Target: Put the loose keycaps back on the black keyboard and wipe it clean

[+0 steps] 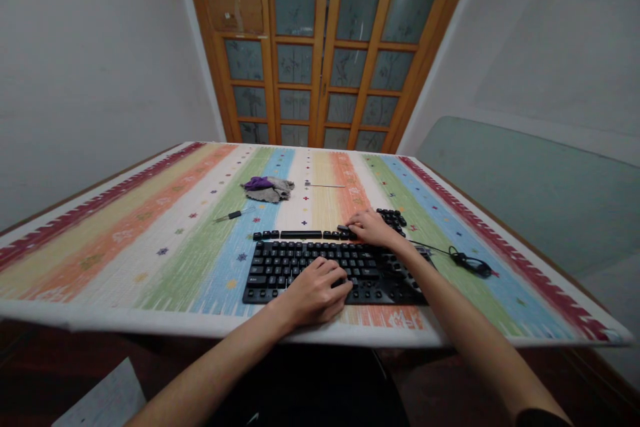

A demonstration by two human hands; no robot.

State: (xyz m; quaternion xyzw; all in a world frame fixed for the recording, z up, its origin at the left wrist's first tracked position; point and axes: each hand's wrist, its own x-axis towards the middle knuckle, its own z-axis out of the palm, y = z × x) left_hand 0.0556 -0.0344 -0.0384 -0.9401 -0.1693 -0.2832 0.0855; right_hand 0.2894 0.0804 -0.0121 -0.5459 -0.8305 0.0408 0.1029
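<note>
A black keyboard [310, 258] lies near the table's front edge, with bare switches along its front row and at its right end. My left hand [323, 288] rests over the front part of the keyboard, its fingers curled onto it; the thumb is mostly hidden. Beyond the keyboard stands a row of loose black keycaps, a long space bar keycap [301, 235] among them. At the right end of that row my right hand [371, 227] has its fingertips closed at a small keycap [343, 227]. More loose keycaps [393, 218] form a cluster just past my right hand.
On the striped tablecloth [200, 213] lie a crumpled grey and purple cloth [269, 189], a thin metal rod [325, 185] and a small black-handled wire tool [235, 215]. A coiled black cable [470, 263] lies at the right. Wooden glass-paned doors [325, 47] stand behind the table.
</note>
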